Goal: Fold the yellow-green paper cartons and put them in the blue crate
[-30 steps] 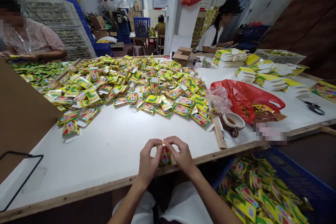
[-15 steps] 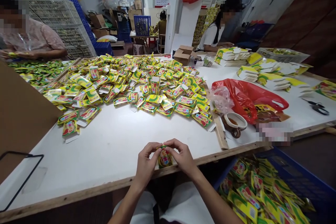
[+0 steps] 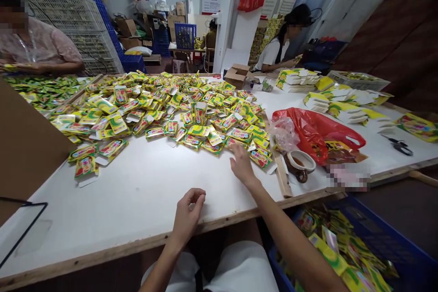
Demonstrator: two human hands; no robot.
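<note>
A heap of small yellow-green printed boxes (image 3: 157, 105) covers the middle of the white table (image 3: 137, 200), several with white end flaps standing out. My right hand (image 3: 242, 164) reaches to the heap's near edge, thumb apart from the fingers. Its fingertips meet a printed box (image 3: 239, 134); whether they touch it firmly is hard to see. Close to the table's front edge, my left hand (image 3: 189, 214) is loosely curled, fingertips near the thumb, with nothing visible in it.
Right of a wooden strip (image 3: 282, 175) are a brown cup (image 3: 300, 164), a red plastic bag (image 3: 308, 130) and scissors (image 3: 398, 146). A blue crate (image 3: 386, 237) of packed boxes sits low right. Cardboard (image 3: 30, 146) stands at left. Two people sit across the table, another farther back.
The small box that both hands held at the table edge is gone from them. My right hand has moved forward to the heap; my left hand stays near the edge.
</note>
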